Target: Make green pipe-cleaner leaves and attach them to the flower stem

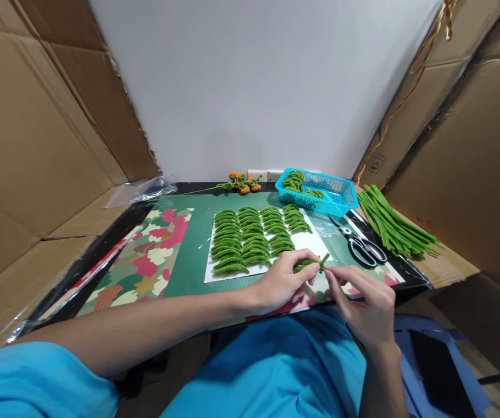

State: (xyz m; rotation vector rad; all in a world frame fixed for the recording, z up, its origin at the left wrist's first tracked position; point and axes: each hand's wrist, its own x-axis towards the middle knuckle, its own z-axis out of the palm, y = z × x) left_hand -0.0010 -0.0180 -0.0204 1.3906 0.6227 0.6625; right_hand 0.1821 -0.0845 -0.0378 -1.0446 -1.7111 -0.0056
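Between the fingertips of my left hand (285, 280) is a green fuzzy piece (303, 265), its end sticking out to the right. The fingers of my right hand (360, 296) pinch that end, where a short stem (325, 259) points up. Just beyond my left hand lies a white sheet (210, 273) bearing several curved green fuzzy pieces (228, 241) in columns. Black-handled scissors (365, 249) rest to the right of the sheet, their blades pointing away from me.
At the back right stands a blue basket (339, 203) with green pieces inside. Right of it lies a bundle of green fuzzy stems (393, 223). Orange and green fuzzy flowers (245, 183) lie at the back. Cardboard walls (28, 104) flank the table; a dark phone-like object (441, 371) is at lower right.
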